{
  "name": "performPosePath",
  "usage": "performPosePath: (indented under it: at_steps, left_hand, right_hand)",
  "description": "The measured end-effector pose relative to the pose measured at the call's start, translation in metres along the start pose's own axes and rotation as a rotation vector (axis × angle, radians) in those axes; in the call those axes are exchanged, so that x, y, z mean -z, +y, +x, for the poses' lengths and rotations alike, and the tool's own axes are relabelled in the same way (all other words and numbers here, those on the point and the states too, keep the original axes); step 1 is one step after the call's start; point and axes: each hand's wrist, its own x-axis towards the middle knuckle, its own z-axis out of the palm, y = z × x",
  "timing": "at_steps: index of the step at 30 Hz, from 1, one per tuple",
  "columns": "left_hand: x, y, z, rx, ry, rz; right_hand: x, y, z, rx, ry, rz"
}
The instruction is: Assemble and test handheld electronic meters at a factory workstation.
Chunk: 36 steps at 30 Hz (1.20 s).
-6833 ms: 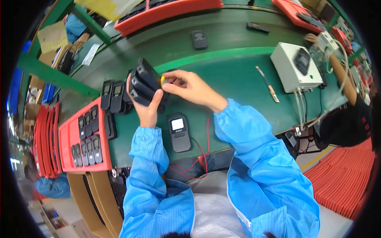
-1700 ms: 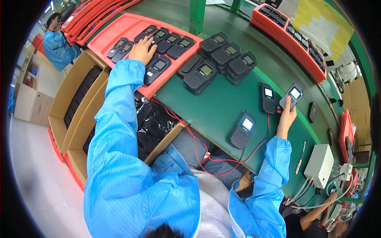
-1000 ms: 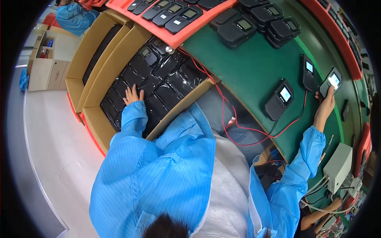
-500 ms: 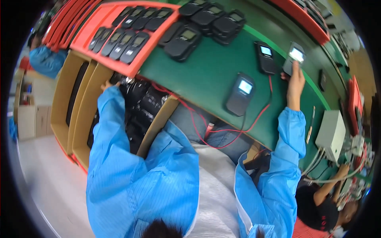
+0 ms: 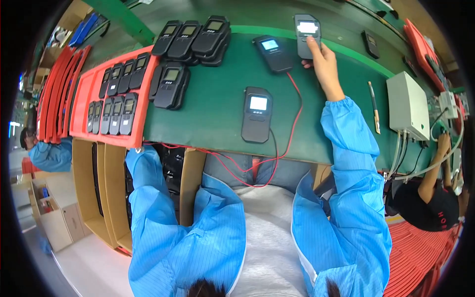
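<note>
Right hand (image 5: 324, 62) reaches to the far side of the green surface (image 5: 217, 106), fingers clasped on the near end of a dark handheld meter with a lit white screen (image 5: 307, 33). The meter lies flat; its long axis runs near to far, screen end pointing away from the person.

Left hand is hidden below the surface edge, down in the brown cardboard box (image 5: 190, 183); cannot tell whether it grips anything.

Risks, as judged: the grip is at arm's full stretch and covers only one end, so the meter could slip or tip. The red wire (image 5: 296, 111) crosses just beside the right forearm; a pull-back could snag it and drag the second dark meter with a lit screen (image 5: 257, 114).
</note>
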Motion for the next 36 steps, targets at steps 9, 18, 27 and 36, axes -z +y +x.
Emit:
performPosePath:
  at_steps: [9, 18, 27, 36]
  left_hand:
    - [0.017, 0.023, 0.005, 0.062, -0.096, -0.352]
    - [0.109, -0.055, -0.026, 0.152, -0.158, -0.615]
    - [0.233, 0.161, -0.169, -0.457, 0.024, -0.599]
    - [0.053, 0.374, -0.224, -1.382, -0.663, -0.224]
  right_hand:
    - [0.001, -0.005, -0.002, -0.032, -0.023, 0.004]
    - [0.009, 0.001, -0.002, -0.045, -0.015, 0.041]
    - [0.007, 0.004, -0.001, 0.148, 0.186, -0.187]
    - [0.013, 0.016, 0.005, 0.256, 0.299, -0.471]
